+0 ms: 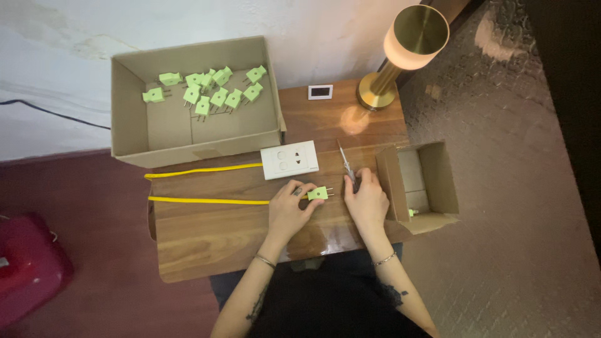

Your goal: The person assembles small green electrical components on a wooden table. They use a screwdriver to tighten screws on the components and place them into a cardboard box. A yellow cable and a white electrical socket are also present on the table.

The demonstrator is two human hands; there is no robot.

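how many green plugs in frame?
About 13: roughly 11 loose in the large cardboard box, one green plug on the yellow cable at the left hand, one barely showing in the small box. Overlaps may hide more.

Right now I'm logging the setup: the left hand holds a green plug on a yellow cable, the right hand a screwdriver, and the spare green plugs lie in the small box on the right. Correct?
Not quite. The head view shows the spare green plugs in the large cardboard box at the upper left. The rest stands: the left hand holds the green plug on the yellow cable, the right hand the screwdriver.
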